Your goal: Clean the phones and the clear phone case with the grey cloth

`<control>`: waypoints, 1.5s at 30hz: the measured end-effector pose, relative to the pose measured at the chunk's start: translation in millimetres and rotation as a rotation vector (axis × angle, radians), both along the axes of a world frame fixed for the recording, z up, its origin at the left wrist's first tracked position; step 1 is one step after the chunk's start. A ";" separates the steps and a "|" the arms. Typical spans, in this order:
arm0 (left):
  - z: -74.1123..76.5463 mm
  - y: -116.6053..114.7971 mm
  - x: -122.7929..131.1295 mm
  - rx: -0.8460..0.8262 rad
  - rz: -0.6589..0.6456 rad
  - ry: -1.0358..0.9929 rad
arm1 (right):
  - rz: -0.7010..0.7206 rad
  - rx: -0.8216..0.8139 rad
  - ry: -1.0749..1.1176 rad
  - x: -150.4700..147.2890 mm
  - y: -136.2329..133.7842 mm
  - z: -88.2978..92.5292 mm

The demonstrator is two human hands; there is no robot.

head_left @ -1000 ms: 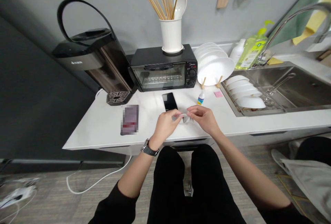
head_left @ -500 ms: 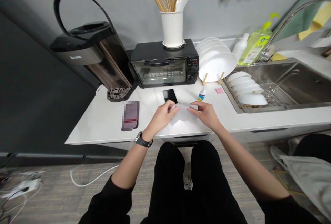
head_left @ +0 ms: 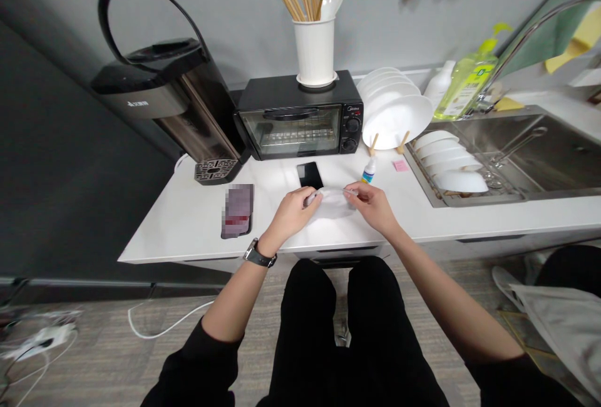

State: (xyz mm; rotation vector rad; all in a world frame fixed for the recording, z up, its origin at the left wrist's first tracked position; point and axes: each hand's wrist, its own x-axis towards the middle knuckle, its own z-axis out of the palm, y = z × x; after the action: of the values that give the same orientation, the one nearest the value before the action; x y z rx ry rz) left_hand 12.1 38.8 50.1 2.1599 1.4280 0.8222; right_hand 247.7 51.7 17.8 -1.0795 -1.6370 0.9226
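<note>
With our left hand [head_left: 292, 209] and right hand [head_left: 373, 204], we are pinching opposite ends of the thin pale sheet [head_left: 332, 204] at frame centre, ideally tensioning it evenly. Just above centre, we should be avoiding the phone [head_left: 310, 175] and small bottle [head_left: 369, 171] on the surface [head_left: 188, 225].

Even, fairly bright light; pale sheen on countertop [head_left: 275, 175]; edges stretched; power strip [head_left: 41, 340] blurred; purple-screened phone [head_left: 238, 210] pixelated.

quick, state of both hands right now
Left hand: closed, pinching one end of a thin whitish sheet.
Right hand: closed, pinching the sheet's other end.
</note>
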 end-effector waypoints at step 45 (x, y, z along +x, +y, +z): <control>-34.9 -74.2 -44.7 -0.019 -0.272 0.133 | 0.356 0.107 -0.359 34.2 -62.6 -25.8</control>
State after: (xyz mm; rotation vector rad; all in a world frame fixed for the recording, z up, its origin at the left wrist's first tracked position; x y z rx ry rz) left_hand -32.6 -35.5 15.2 2.3642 1.1595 0.5735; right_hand 281.9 -10.9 -8.0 -0.9332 -2.2020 0.8868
